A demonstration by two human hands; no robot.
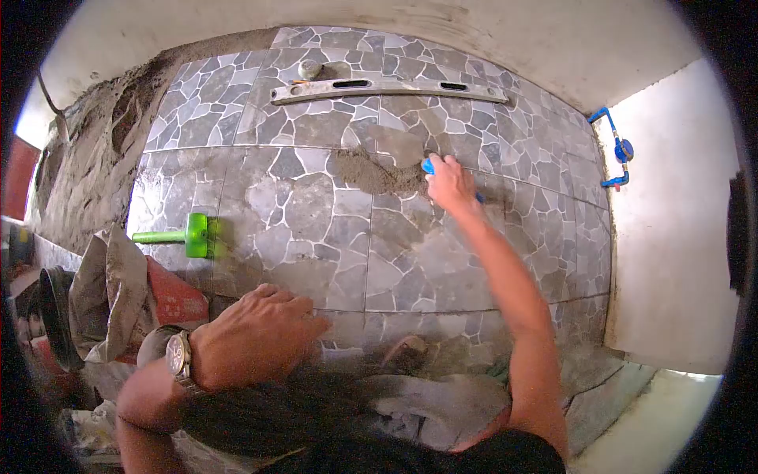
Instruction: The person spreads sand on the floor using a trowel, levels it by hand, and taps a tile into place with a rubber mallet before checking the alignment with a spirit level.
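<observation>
My right hand point(452, 185) reaches out over the stone-patterned floor tiles point(316, 213), fingers closed around a blue tool point(428, 167). Blue shows on both sides of the fist, but I cannot tell what kind of tool it is. Just left of that hand lies a patch of loose grey-brown mortar point(377, 173), spread across a tile joint. Close to my body, my left hand point(257, 332) hangs with its back up and fingers loosely extended, holding nothing, above my bent leg. A watch point(179, 354) is on the left wrist.
Beyond the mortar lies a long spirit level point(391, 88), with a tape measure point(309, 69) behind it. A green mallet point(196, 235) rests at left, near a sack point(110, 296) and dark bucket point(55, 316). Blue pipework point(623, 150) juts from the right wall.
</observation>
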